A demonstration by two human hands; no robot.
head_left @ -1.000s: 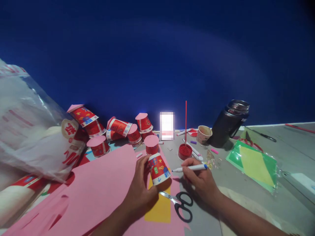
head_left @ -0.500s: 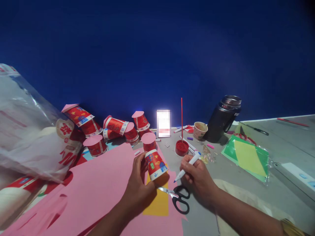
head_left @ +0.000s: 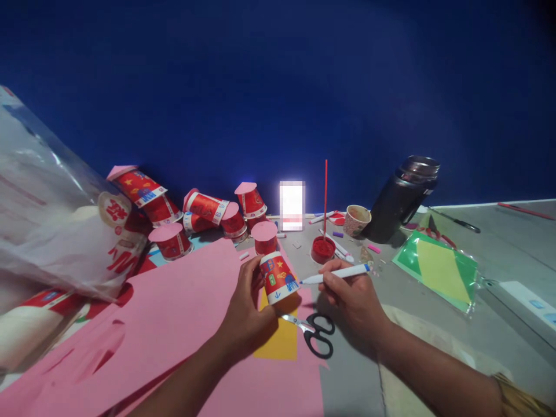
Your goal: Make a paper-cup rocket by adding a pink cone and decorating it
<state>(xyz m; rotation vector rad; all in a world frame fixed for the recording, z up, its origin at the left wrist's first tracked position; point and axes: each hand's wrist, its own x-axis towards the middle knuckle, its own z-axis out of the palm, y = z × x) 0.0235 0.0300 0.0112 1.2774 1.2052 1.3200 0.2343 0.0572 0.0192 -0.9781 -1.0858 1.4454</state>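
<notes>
I am gripping an upturned paper cup (head_left: 279, 277) in my left hand (head_left: 248, 315); my right hand (head_left: 353, 296) is pinching a marker (head_left: 336, 274), tip touching the cup.

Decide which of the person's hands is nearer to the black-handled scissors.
Right. The right hand sits just right of the scissors, nearly touching the handles; the left hand holds the red cup beyond the blade tips.

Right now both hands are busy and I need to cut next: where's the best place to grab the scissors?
By the black loop handles of the scissors, coming from the right. The handles point toward the right hand and lie bare on the table; the blades point left under the cup.
</notes>
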